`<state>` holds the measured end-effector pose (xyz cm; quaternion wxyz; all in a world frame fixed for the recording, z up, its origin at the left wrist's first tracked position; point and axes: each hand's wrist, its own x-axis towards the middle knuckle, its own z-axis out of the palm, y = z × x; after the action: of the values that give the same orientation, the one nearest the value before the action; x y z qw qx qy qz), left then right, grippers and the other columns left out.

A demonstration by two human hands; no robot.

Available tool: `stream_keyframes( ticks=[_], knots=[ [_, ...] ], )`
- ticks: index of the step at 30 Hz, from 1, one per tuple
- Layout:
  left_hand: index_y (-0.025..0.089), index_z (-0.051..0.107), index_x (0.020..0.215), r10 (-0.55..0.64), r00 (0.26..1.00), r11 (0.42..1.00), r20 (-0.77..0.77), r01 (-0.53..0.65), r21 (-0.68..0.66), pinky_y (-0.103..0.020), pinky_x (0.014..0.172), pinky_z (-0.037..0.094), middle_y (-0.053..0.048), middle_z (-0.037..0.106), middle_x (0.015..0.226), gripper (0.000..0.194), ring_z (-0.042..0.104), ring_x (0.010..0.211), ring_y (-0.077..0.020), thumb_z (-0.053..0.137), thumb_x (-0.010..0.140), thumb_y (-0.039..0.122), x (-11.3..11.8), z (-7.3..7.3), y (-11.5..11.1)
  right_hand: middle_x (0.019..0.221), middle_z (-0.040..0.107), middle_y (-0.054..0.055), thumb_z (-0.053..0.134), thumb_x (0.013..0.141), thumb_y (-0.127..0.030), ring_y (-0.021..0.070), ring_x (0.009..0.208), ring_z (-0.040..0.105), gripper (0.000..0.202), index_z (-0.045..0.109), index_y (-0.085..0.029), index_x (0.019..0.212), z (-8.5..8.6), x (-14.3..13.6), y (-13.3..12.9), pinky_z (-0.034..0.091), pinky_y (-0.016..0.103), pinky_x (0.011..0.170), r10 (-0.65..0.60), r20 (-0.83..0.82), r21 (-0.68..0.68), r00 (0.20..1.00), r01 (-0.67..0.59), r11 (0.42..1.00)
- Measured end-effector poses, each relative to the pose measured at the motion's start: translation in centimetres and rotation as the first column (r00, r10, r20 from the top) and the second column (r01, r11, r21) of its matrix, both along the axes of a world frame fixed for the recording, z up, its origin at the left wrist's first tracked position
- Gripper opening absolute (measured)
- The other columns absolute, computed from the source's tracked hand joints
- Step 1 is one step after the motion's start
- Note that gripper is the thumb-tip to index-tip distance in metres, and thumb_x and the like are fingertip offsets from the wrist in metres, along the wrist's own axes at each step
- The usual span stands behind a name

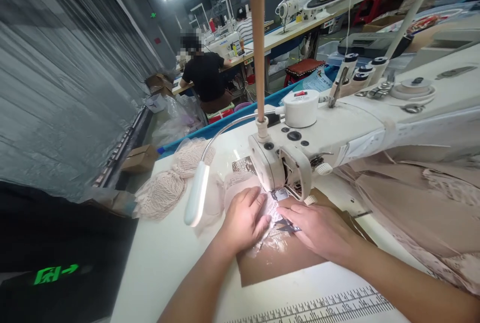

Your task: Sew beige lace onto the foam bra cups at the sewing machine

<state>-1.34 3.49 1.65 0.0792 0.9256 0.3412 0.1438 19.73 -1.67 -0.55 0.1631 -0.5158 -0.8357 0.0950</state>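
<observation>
Lace (pixel 271 208) at the needle end of the sewing machine (pixel 267 165), over a brown sheet (pixel 277 265). Beneath the left hand (pixel 243 218), with thumb apart from fingers and palm down. Gripped in the right hand (pixel 313 228): small snips (pixel 287 226) (blades toward the lace). Looks partway through stitching, judging by lace so close to the machine. Impossible to tell the share done or left, or the state, finished or not, of patterned cup-shaped pieces (pixel 161 194) farther left.
</observation>
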Motion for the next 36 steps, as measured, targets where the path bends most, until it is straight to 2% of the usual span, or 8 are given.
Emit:
stream_keyframes(
  ticks=[7, 15, 20, 22, 24, 28, 32, 36],
  knots=[
    [0.016, 0.055, 0.073, 0.184, 0.982, 0.980, -0.050, -0.187, -0.067, -0.033, 0.062, 0.048, -0.007, 0.055, 0.070, 0.017, 0.056, 0.069, -0.0224, 0.044, 0.083, 0.008, -0.9, 1.4, -1.0, 0.115, 0.068, 0.004, 0.044, 0.084, -0.017, 0.0213, 0.095, 0.066, 0.040, 0.061, -0.024, 0.119, 0.3, 0.8, 0.3, 0.054, 0.034, 0.078, -0.035, -0.291, -0.091, 0.956, 0.009, 0.996],
    [0.017, 0.061, 0.087, -0.182, 0.983, 0.952, 0.014, 0.179, -0.247, -0.028, 0.066, 0.046, -0.005, 0.061, 0.079, 0.013, 0.056, 0.073, -0.0180, 0.048, 0.086, 0.016, 0.5, 3.3, -8.9, 0.107, 0.069, 0.007, 0.050, 0.086, -0.030, 0.0221, 0.090, 0.066, 0.049, 0.050, -0.018, 0.134, 2.6, -0.4, 0.0, 0.055, 0.036, 0.075, -0.100, -0.370, -0.364, 0.924, -0.045, 0.930],
    [0.018, 0.061, 0.101, 0.077, 0.930, 0.902, 0.360, 0.089, -0.423, -0.034, 0.082, 0.048, -0.008, 0.063, 0.097, 0.022, 0.058, 0.091, -0.0217, 0.059, 0.084, 0.032, -0.8, 3.2, -8.7, 0.124, 0.061, 0.010, 0.046, 0.087, -0.025, 0.0218, 0.103, 0.062, 0.046, 0.052, -0.018, 0.132, 2.8, -0.4, -1.0, 0.052, 0.035, 0.086, 0.012, -0.469, -0.276, 0.883, -0.159, 0.948],
    [0.018, 0.060, 0.106, 0.381, 0.799, 0.788, 0.465, -0.019, -0.615, -0.037, 0.090, 0.047, -0.010, 0.062, 0.108, 0.035, 0.058, 0.101, -0.0240, 0.066, 0.079, 0.038, -1.9, 3.2, -7.8, 0.120, 0.063, 0.010, 0.048, 0.088, -0.028, 0.0210, 0.100, 0.062, 0.044, 0.054, -0.018, 0.131, 2.7, -0.2, -1.2, 0.052, 0.033, 0.084, 0.036, -0.529, -0.248, 0.848, -0.195, 0.949],
    [0.017, 0.059, 0.111, 0.601, 0.673, 0.568, 0.431, 0.019, -0.823, -0.038, 0.091, 0.046, -0.011, 0.062, 0.114, 0.044, 0.058, 0.105, -0.0248, 0.069, 0.078, 0.043, -2.8, 3.0, -6.9, 0.110, 0.067, 0.009, 0.049, 0.088, -0.030, 0.0192, 0.092, 0.064, 0.043, 0.055, -0.018, 0.129, 2.6, 0.0, -1.4, 0.053, 0.030, 0.079, 0.048, -0.596, -0.236, 0.802, -0.232, 0.943],
    [0.014, 0.064, 0.109, 0.673, 0.656, 0.174, 0.342, 0.308, -0.935, -0.028, 0.077, 0.048, -0.010, 0.066, 0.101, 0.048, 0.062, 0.089, -0.0198, 0.076, 0.073, 0.044, -2.7, 2.4, -6.1, 0.091, 0.068, 0.005, 0.051, 0.088, -0.032, 0.0162, 0.078, 0.064, 0.040, 0.057, -0.020, 0.126, 2.9, -0.1, -1.9, 0.053, 0.027, 0.069, 0.026, -0.694, -0.266, 0.720, -0.290, 0.920],
    [0.010, 0.068, 0.091, 0.731, 0.566, 0.127, 0.380, 0.434, -0.892, -0.023, 0.070, 0.045, -0.007, 0.066, 0.086, 0.038, 0.059, 0.073, -0.0140, 0.083, 0.065, 0.034, -1.0, 1.9, -6.1, 0.102, 0.068, 0.009, 0.052, 0.089, -0.040, 0.0214, 0.090, 0.065, 0.044, 0.057, -0.020, 0.127, 3.4, -0.1, -1.9, 0.054, 0.033, 0.078, -0.034, -0.672, -0.352, 0.740, -0.279, 0.894],
    [0.009, 0.065, 0.078, 0.727, 0.556, 0.185, 0.403, 0.406, -0.895, -0.020, 0.058, 0.037, -0.003, 0.059, 0.068, 0.034, 0.050, 0.059, -0.0096, 0.082, 0.067, 0.036, 0.2, 1.7, -6.1, 0.127, 0.060, 0.012, 0.043, 0.092, -0.052, 0.0288, 0.114, 0.057, 0.053, 0.054, -0.019, 0.132, 3.7, 0.5, -1.0, 0.048, 0.042, 0.094, 0.019, -0.654, -0.352, 0.756, -0.327, 0.877]
  ],
)
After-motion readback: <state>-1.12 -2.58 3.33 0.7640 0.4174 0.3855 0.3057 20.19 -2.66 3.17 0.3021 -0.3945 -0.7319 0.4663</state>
